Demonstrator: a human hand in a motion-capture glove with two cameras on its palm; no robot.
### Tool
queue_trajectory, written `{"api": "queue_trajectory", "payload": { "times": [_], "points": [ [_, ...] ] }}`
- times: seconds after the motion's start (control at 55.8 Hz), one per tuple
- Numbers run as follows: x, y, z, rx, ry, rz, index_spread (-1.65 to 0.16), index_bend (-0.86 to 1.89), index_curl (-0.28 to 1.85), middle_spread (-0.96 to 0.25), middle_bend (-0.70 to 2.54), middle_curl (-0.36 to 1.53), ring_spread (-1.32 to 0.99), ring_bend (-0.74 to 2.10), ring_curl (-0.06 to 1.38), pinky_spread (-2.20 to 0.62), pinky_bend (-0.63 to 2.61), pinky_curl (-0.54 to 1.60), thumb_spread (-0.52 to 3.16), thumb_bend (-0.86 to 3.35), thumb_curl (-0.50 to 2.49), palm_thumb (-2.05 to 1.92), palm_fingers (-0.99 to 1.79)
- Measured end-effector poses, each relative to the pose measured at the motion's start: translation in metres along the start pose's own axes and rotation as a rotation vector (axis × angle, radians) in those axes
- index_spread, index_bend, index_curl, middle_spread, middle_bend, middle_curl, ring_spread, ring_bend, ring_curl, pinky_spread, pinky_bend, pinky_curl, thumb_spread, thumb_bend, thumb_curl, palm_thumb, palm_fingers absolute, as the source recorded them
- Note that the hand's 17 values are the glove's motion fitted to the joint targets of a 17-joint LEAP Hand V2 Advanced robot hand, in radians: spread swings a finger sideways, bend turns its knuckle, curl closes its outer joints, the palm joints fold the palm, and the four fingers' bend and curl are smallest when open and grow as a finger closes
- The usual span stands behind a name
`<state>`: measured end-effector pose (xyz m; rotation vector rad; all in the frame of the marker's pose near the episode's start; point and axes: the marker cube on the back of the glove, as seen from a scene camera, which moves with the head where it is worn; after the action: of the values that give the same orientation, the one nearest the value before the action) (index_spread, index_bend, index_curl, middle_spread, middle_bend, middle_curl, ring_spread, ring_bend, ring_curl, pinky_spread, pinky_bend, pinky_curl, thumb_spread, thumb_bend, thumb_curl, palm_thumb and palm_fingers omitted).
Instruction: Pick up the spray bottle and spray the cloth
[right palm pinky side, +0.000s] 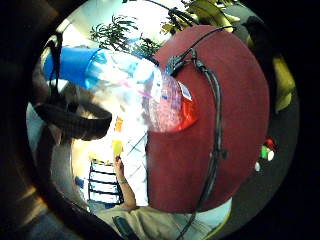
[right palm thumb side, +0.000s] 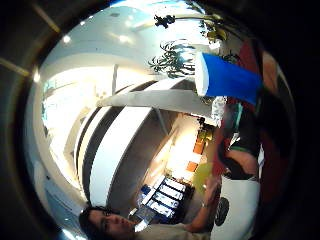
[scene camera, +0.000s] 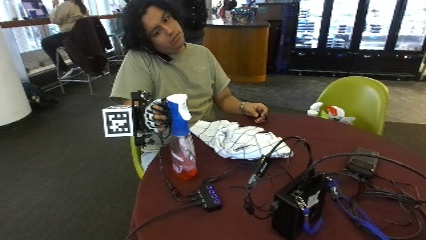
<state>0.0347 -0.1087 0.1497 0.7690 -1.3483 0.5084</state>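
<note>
Outside view: we see the gloved right hand wrapped round the neck of the spray bottle, just under its blue head, fingers curled on it. Bottle is upright; its base w/ the orange-red liquid sits at or just above the red table near the person's edge — can't tell if it's touching. Cloth, white w/ dark grid lines, lies bunched on the table just beside the bottle, toward the table's middle. Bare left hand rests on the far side of the cloth. Little-finger palm view: bottle fills the area close to the palm, blue head to one side, table behind it. Thumb-side view: only the blue head shows clearly. We judge the pick-up step is in hand or just done; spraying not yet begun. Nozzle direction unclear from here. Next move, as we read it: lift clear, turn nozzle toward the cloth, get a finger on the trigger, squeeze. Cables lie near the cloth, so aim matters.
</note>
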Motion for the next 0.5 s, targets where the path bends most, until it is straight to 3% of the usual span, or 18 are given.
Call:
{"api": "queue_trajectory", "payload": {
  "times": [0.143, 0.287, 0.502],
  "points": [
    [0.003, -0.007, 0.006, 0.058, -0.057, -0.029, -0.26, 0.39, 0.4, -0.14, 0.5, 0.52, -0.17, 0.72, 0.5, -0.17, 0.73, 0.49, 1.08, 0.03, 0.55, 1.06, 1.49],
    [0.003, -0.012, 0.012, 0.026, -0.035, -0.022, -0.25, 0.63, 0.52, -0.17, 0.69, 0.64, -0.19, 0.87, 0.58, -0.16, 0.84, 0.58, 1.21, 0.05, 0.59, 1.05, 1.39],
    [0.001, -0.003, 0.005, -0.004, 0.125, -0.027, -0.23, 0.74, 0.64, -0.19, 0.83, 0.75, -0.2, 1.0, 0.66, -0.16, 0.96, 0.68, 1.37, 0.09, 0.64, 1.04, 1.24]
  ]
}}
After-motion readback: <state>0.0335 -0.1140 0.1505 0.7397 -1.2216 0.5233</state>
